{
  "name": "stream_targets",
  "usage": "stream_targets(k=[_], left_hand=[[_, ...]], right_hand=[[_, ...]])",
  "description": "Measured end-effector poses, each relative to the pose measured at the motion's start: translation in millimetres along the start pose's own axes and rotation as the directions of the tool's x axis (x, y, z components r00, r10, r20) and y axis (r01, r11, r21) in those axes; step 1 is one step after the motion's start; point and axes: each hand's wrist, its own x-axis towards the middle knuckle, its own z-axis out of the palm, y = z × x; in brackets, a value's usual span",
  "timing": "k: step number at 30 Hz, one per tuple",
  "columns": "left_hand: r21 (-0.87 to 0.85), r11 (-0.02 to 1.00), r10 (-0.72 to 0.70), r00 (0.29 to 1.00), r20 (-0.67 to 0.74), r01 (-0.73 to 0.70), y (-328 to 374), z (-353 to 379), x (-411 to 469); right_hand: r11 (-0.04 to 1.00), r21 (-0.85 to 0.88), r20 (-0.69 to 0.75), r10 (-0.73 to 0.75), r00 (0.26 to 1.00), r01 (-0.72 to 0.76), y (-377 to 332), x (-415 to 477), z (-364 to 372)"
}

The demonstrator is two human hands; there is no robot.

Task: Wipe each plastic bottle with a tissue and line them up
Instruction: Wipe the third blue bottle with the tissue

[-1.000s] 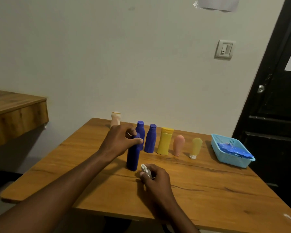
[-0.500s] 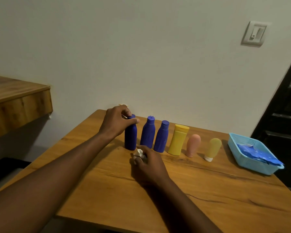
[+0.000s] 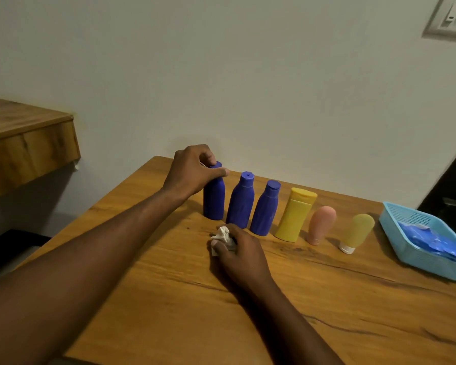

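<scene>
Across wooden table (image 3: 366, 299) by the wall (image 3: 248, 75), grips with left hand (image 3: 192, 173) the neck of upright blue bottle (image 3: 213, 202) at the row's (image 3: 295, 217) left end, pinches crumpled tissue (image 3: 223, 234) in right hand (image 3: 244, 255) just in front

right hand (image 3: 241, 255) hides most of the tissue (image 3: 223, 233); frame edge crops the basket (image 3: 421, 255).

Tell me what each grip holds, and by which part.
Left grip: the leftmost blue bottle, by its neck. Right grip: the crumpled tissue, bunched whole.
</scene>
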Motion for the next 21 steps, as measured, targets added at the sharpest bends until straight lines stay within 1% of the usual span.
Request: stream_targets(k=[6, 9, 14, 18, 21], left_hand=[[0.062, 0.998, 0.004, 1.0, 0.023, -0.006, 6.0, 3.4, -0.2], [0.085, 0.996, -0.011, 1.0, 0.012, 0.01, 6.5, 4.3, -0.8], [0.252, 0.966, -0.061, 0.998, -0.003, 0.06, 8.8, 1.1, -6.2], [0.278, 0.958, -0.073, 0.997, 0.006, 0.068, 10.3, -5.7, -8.6], [0.266, 0.961, -0.08, 0.997, 0.02, 0.071, 11.5, -11.0, -9.5]], right_hand=[[1.0, 0.018, -0.02, -0.001, 1.0, 0.002, 0.9, -3.6, -0.6], [1.0, 0.016, -0.02, -0.008, 1.0, 0.008, -0.1, -5.3, -1.8], [1.0, -0.013, -0.025, -0.008, 1.0, 0.008, -0.3, -6.8, -0.4], [1.0, -0.022, -0.033, -0.012, 0.999, 0.012, -1.8, -7.3, -0.9], [1.0, -0.017, -0.041, -0.012, 0.999, 0.012, -3.3, -7.7, -1.5]])
